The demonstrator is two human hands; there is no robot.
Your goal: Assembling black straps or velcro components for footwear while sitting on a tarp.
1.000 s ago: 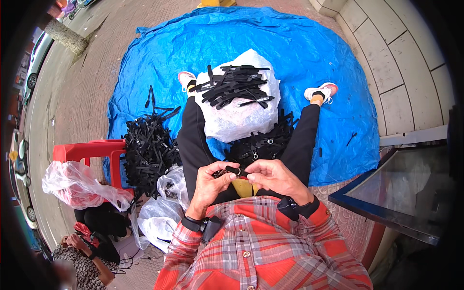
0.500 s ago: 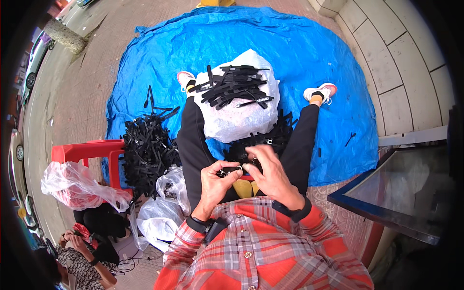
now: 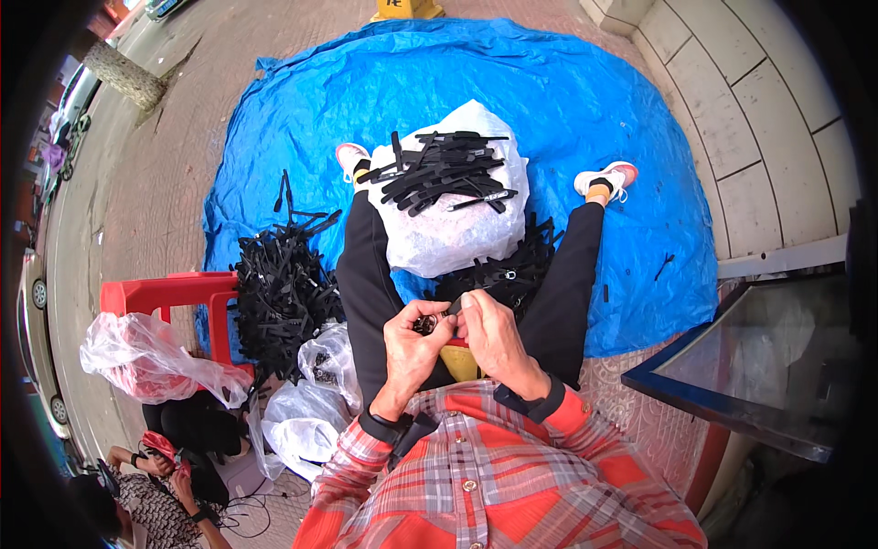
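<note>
My left hand is closed in a pinch around a small black strap piece, with dark, shiny small parts showing among its fingers. Against it, my right hand pinches the same piece between thumb and forefinger. The fingers hide most of what is held. Just beyond them, between my legs, lies a heap of black straps. Farther out, a stack of black straps rests on a stuffed white plastic bag.
A large heap of black straps is on the left, beside a red plastic stool and clear bags. Blue tarp covers the ground. A blue-framed glass panel stands right. Another person sits lower left.
My right hand has come down and inward from its raised, spread pose, and its fingers now pinch the strap piece at my left hand. The left hand stays nearly in place.
</note>
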